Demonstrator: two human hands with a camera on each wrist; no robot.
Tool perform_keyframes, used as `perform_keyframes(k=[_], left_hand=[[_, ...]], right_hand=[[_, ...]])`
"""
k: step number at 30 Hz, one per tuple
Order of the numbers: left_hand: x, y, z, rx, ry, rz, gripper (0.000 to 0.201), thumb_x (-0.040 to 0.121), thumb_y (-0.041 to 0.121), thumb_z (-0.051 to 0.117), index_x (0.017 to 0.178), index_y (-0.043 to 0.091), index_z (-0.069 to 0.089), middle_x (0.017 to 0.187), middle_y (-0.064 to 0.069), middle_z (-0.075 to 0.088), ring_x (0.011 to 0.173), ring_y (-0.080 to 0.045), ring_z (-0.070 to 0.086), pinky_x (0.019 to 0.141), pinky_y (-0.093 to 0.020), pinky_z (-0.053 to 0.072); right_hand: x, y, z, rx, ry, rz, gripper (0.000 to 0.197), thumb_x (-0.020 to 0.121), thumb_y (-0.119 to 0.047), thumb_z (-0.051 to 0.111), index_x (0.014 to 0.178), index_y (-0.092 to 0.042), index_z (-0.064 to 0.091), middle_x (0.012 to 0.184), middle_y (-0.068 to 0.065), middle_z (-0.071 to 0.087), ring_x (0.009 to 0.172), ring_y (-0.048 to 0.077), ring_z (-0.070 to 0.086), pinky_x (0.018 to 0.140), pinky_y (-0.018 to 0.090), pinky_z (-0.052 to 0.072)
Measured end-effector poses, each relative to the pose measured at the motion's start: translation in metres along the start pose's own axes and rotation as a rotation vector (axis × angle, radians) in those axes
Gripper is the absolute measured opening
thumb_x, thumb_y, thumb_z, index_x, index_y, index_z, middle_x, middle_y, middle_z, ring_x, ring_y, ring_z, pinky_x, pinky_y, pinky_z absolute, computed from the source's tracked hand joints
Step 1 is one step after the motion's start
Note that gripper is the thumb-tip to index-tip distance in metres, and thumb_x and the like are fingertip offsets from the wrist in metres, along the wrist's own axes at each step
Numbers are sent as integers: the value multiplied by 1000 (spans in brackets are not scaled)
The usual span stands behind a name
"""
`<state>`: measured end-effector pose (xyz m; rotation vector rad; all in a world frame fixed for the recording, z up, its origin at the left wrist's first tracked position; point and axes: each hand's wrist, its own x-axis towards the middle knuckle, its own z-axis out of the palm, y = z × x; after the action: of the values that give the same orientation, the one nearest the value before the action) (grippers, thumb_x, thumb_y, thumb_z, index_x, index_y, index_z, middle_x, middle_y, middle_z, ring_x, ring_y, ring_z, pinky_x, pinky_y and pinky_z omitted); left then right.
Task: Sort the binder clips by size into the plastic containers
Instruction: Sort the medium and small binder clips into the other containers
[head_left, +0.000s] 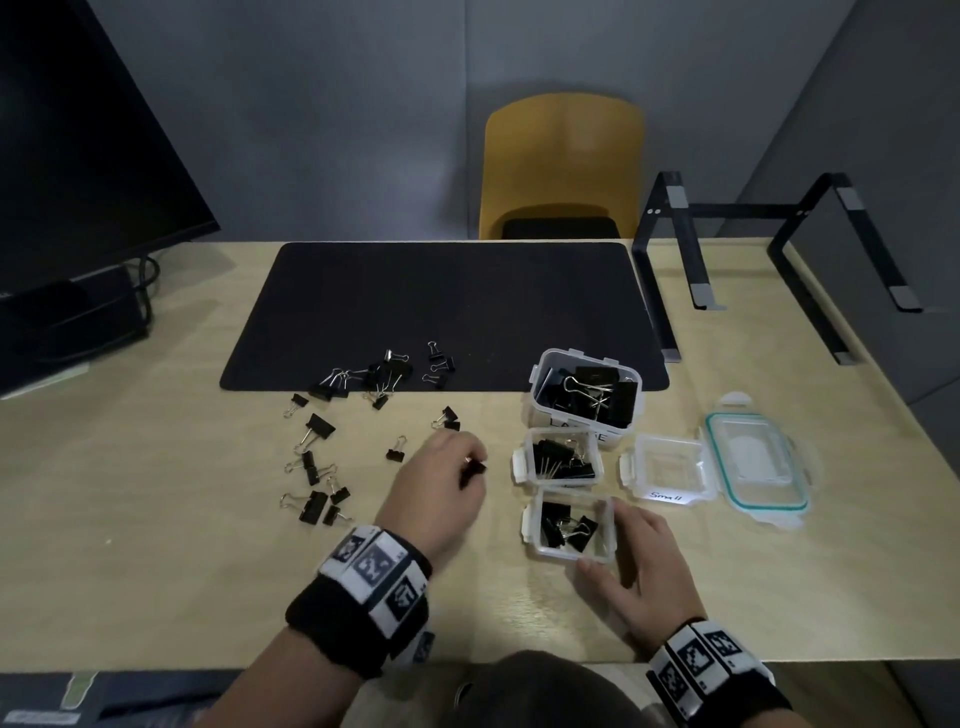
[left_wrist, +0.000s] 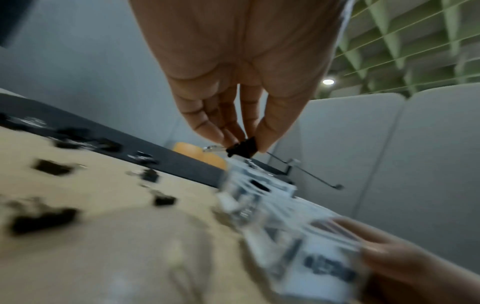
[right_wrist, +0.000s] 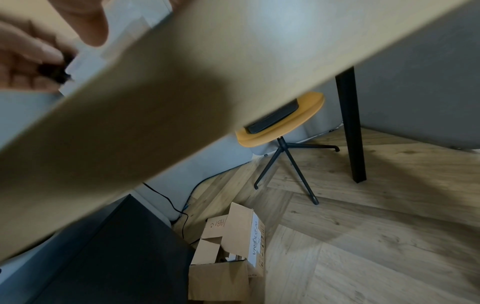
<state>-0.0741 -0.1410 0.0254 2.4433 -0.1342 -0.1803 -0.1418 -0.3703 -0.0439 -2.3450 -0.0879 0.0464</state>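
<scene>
Head view: we are pinching a small binder clip (head_left: 475, 467) in our left hand (head_left: 441, 483), just left of the near container (head_left: 530, 535) that our right hand (head_left: 644, 561) is gripping; a lid (head_left: 666, 496) is reading "Small".
Left wrist: fingertips (left_wrist: 269, 137) are barely nipping it, so it may slip.
Right wrist: a box (right_wrist: 233, 236) is showing "VR".

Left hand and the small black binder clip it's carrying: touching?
Touching. The left wrist view shows the left hand pinching the binder clip between thumb and fingertips, with no gap.

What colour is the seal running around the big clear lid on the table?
Teal green, around the rim of the lid; the head view shows it best.
</scene>
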Motion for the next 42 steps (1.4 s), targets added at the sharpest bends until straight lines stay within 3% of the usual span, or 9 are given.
perform_keyframes(k=[3, 9, 14, 16, 21, 24, 28, 34, 42], left_hand=[[-11, 33, 25, -68, -138, 165, 23, 92, 20, 55, 114, 27, 55, 114, 18, 51, 97, 2, 52, 82, -10, 44], [-8, 51, 62, -49, -273, 295, 28, 89, 18, 57, 117, 23, 52, 121, 9, 50, 108, -11, 51, 96, -27, 44], [-7, 36, 65, -45, -121, 315, 25, 89, 26, 59, 114, 23, 57, 116, 12, 49, 107, -4, 44, 95, -18, 37], [-7, 23, 64, -1, -55, 255, 19, 89, 26, 59, 108, 25, 61, 114, 12, 48, 108, -4, 40, 98, -19, 35], [-6, 13, 65, 42, -119, 119, 17, 85, 25, 61, 102, 25, 65, 107, 8, 46, 106, -11, 42, 97, -26, 39], [-3, 14, 63, 28, -122, 130, 19, 85, 26, 62, 104, 28, 64, 106, 10, 45, 105, -9, 41, 96, -24, 38], [9, 3, 46, -88, 15, 46, 15, 91, 29, 55, 104, 27, 62, 105, 17, 46, 103, -2, 41, 90, -17, 35], [57, -33, 17, 2, 134, -151, 18, 90, 21, 56, 107, 20, 61, 111, 6, 53, 111, -14, 47, 90, -22, 38], [118, -63, -7, 248, 211, -457, 59, 88, 34, 60, 137, 11, 35, 138, -14, 39, 126, -31, 37, 100, -42, 40]], right_hand=[[0, 2, 1, 0, 12, -13, 61, 68, -62, 54, 124, -45, 36, 112, -31, 38, 111, -17, 35, 82, 5, 32], [2, 4, 3, 7, 36, -65, 54, 70, -52, 55, 121, -51, 38, 112, -37, 45, 114, -9, 38, 84, 8, 33], [2, 6, 4, -3, 38, -66, 58, 70, -57, 55, 124, -45, 37, 112, -30, 46, 115, -8, 37, 86, 8, 32], [1, 8, 4, -12, 30, -48, 61, 70, -61, 54, 125, -42, 36, 110, -28, 43, 113, -11, 36, 86, 6, 31], [2, 8, 5, -34, 17, -35, 67, 69, -64, 54, 129, -35, 42, 112, -34, 34, 105, -11, 38, 85, 7, 30], [1, 6, 4, -27, 21, -42, 67, 69, -71, 51, 127, -40, 39, 111, -30, 38, 112, -15, 35, 83, 5, 31], [1, 1, 3, -5, 22, -28, 73, 65, -86, 37, 124, -43, 37, 111, -30, 38, 110, -17, 34, 80, 6, 31], [3, 0, 1, -18, 5, -53, 54, 70, -73, 48, 119, -53, 37, 112, -37, 41, 115, -11, 35, 81, 9, 33], [4, -2, -2, -19, -12, -53, 65, 69, -77, 46, 125, -43, 40, 115, -41, 43, 118, -8, 35, 82, 11, 34]])
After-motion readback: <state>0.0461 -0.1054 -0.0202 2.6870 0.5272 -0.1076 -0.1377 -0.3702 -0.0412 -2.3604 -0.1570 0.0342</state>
